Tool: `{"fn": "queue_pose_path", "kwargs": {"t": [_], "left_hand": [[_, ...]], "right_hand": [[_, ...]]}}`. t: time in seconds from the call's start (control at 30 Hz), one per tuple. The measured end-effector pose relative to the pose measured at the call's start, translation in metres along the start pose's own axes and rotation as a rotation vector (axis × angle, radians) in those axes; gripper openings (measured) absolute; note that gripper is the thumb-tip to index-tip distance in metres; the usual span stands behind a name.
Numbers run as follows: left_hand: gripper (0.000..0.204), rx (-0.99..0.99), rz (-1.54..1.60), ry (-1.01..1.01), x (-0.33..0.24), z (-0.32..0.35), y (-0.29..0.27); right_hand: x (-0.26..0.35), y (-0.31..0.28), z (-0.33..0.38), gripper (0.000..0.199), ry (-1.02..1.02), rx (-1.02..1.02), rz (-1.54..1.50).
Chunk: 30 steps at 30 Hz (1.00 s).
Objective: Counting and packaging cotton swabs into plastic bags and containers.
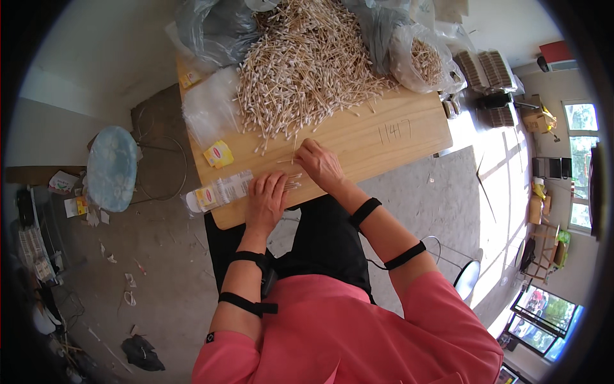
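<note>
On the wooden table, my left hand [264, 200] lies with its fingers bent down over a small bunch of cotton swabs [293, 184], whose tips stick out to its right. Beside that hand lies a clear plastic bag [233, 187] with a yellow and white card [206, 197] at its left end. My right hand [322, 168] is just to the right and farther up, thumb and fingers pinched on a cotton swab [295, 148]. Just beyond both hands rises a large heap of loose cotton swabs [307, 70].
The tabletop [409, 118] has handwritten marks at its right. Flat clear bags [211, 109] and yellow cards [219, 154] lie at left. Grey plastic [214, 32] flanks the heap, with a bag of swabs [425, 61] at right. A blue-topped stool [112, 168] stands left of the table.
</note>
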State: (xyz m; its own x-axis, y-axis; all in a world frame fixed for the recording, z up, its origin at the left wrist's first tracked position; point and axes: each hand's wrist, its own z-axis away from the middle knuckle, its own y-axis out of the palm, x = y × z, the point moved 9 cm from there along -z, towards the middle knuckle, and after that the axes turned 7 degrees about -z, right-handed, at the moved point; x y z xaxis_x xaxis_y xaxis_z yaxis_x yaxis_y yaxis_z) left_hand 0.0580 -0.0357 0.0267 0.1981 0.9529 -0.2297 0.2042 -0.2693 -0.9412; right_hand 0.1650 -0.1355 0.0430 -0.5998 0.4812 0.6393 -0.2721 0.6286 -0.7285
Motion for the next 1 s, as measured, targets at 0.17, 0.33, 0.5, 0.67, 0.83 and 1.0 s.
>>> {"fn": "queue_pose_path", "kwargs": {"t": [0.17, 0.33, 0.5, 0.67, 0.83, 1.0], "left_hand": [[0.042, 0.000, 0.044, -0.007, 0.002, 0.001, -0.001], [0.043, -0.001, 0.042, -0.012, 0.002, 0.001, 0.001], [0.043, 0.015, 0.028, -0.004, 0.001, 0.000, 0.001], [0.045, -0.016, -0.003, -0.010, 0.000, -0.001, -0.002], [0.043, -0.019, -0.053, 0.009, -0.002, 0.001, -0.002], [0.042, -0.014, -0.058, -0.016, 0.000, 0.000, 0.000]], "right_hand": [[-0.019, -0.018, 0.014, 0.016, 0.160, -0.039, -0.083], [-0.040, -0.019, 0.020, 0.013, 0.246, -0.054, -0.163], [-0.021, -0.001, 0.015, 0.009, 0.210, -0.075, -0.232], [-0.005, 0.015, 0.015, 0.007, 0.200, -0.003, -0.203], [0.011, -0.001, -0.003, 0.010, 0.111, -0.062, -0.158], [0.002, 0.009, -0.016, 0.010, -0.039, 0.053, -0.035]]}}
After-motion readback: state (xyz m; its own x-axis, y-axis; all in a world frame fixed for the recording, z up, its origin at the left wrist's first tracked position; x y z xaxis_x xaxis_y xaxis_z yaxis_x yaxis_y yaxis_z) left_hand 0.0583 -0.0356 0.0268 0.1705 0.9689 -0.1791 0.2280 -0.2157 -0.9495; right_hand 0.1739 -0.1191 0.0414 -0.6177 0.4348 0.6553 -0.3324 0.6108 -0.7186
